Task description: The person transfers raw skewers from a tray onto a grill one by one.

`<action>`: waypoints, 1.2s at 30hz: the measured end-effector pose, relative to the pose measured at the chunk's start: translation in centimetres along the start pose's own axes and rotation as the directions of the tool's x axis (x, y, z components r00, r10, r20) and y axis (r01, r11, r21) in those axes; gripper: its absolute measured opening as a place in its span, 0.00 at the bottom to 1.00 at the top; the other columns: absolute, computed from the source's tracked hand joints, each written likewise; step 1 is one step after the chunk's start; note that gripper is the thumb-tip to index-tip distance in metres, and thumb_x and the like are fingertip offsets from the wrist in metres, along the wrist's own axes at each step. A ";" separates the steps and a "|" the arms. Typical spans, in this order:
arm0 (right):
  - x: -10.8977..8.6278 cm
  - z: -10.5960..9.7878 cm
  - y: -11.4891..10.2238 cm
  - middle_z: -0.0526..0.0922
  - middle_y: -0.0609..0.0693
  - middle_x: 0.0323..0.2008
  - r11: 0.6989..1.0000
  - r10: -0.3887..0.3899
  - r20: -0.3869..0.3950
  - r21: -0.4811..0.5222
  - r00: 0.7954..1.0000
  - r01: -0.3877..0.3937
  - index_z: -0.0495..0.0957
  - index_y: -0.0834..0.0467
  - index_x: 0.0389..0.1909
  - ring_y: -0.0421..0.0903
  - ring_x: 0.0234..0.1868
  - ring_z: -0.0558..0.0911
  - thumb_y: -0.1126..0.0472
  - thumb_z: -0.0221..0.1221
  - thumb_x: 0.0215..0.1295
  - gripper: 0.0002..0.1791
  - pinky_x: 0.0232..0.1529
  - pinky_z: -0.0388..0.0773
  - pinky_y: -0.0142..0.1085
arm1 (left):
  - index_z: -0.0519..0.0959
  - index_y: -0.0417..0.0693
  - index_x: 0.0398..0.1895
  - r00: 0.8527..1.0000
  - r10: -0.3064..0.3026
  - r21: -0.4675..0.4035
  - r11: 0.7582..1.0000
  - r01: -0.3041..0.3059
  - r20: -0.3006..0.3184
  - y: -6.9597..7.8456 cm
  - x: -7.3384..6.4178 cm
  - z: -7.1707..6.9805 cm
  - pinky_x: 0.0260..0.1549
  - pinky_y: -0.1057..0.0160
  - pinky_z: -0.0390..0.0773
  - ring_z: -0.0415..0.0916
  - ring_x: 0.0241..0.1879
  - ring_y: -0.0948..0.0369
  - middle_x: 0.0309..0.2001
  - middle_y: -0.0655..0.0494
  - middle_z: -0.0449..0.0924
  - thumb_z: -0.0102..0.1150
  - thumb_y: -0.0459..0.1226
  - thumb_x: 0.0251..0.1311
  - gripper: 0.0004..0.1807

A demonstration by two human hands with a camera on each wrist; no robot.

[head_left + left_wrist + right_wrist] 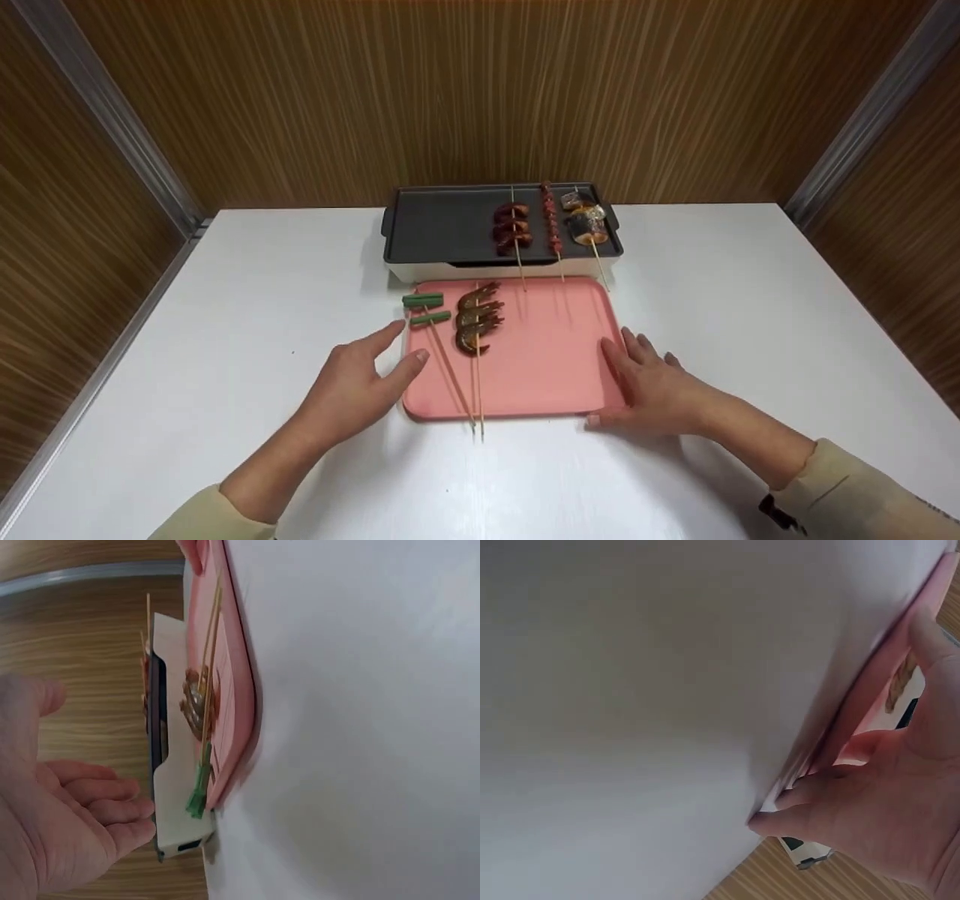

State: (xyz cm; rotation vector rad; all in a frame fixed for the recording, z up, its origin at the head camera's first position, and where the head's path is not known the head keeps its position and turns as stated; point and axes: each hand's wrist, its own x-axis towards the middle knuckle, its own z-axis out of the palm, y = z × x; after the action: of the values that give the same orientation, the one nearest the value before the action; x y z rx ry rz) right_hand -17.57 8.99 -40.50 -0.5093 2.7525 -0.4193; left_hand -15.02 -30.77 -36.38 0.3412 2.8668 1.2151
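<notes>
A pink tray (547,367) lies on the white table, holding a shrimp skewer (478,319) and a skewer of green vegetable pieces (430,318) near its left side. My left hand (360,386) hovers by the tray's left edge, thumb and index finger spread, close to the green skewer with nothing between them. At the tray's lower right corner rests my right hand (660,390), its thumb along the front edge and its fingers along the right side. In the right wrist view, fingers (810,817) reach down to the table beside the tray wall.
Behind the tray stands a dark grill plate (450,225) on a white base. On its right half lie a dark red meat skewer (513,226), a thin red skewer (551,217) and a fish skewer (587,223), their sticks jutting over the tray. Wood-grain panels (480,97) enclose the table.
</notes>
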 end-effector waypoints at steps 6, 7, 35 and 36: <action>-0.2 0.4 0.4 0.41 0.73 0.83 0.999 0.007 0.007 0.041 1.000 -0.007 0.45 0.69 0.84 0.74 0.82 0.44 0.24 0.57 0.69 0.65 0.73 0.45 0.77 | 0.76 0.33 0.71 0.994 -0.109 -0.238 0.965 0.109 0.013 0.9 0.0 1.4 0.60 0.49 0.82 0.84 0.60 0.50 0.59 0.43 0.86 0.62 0.44 0.74 0.30; -0.2 0.4 0.4 0.41 0.72 0.83 0.999 0.009 0.003 0.045 1.000 -0.009 0.44 0.69 0.84 0.74 0.82 0.44 0.24 0.56 0.69 0.64 0.74 0.44 0.76 | 0.77 0.32 0.70 0.989 -0.146 -0.290 0.946 0.148 0.027 1.1 0.1 1.6 0.57 0.50 0.84 0.85 0.57 0.50 0.56 0.42 0.87 0.63 0.43 0.74 0.29; -0.4 0.9 0.4 0.42 0.72 0.83 0.998 0.005 -0.042 0.067 0.999 -0.002 0.44 0.71 0.83 0.73 0.82 0.43 0.24 0.57 0.69 0.65 0.73 0.43 0.77 | 0.76 0.25 0.57 0.760 -0.416 -0.658 0.389 0.645 0.499 -0.2 2.1 4.5 0.45 0.53 0.89 0.89 0.46 0.48 0.50 0.34 0.85 0.59 0.40 0.75 0.22; -0.4 0.9 0.3 0.42 0.72 0.83 0.998 0.004 -0.042 0.064 0.999 -0.002 0.44 0.71 0.83 0.73 0.82 0.43 0.24 0.57 0.69 0.65 0.73 0.43 0.77 | 0.76 0.26 0.56 0.757 -0.418 -0.653 0.390 0.649 0.502 -0.2 2.2 4.6 0.45 0.53 0.89 0.89 0.46 0.49 0.49 0.35 0.86 0.60 0.40 0.74 0.22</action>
State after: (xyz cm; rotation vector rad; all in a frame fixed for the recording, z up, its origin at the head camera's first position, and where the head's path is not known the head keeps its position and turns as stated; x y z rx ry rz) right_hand -17.01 9.25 -41.31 -0.4856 2.7697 -0.5208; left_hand -16.76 -27.23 -39.59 -0.4227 1.6351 1.8973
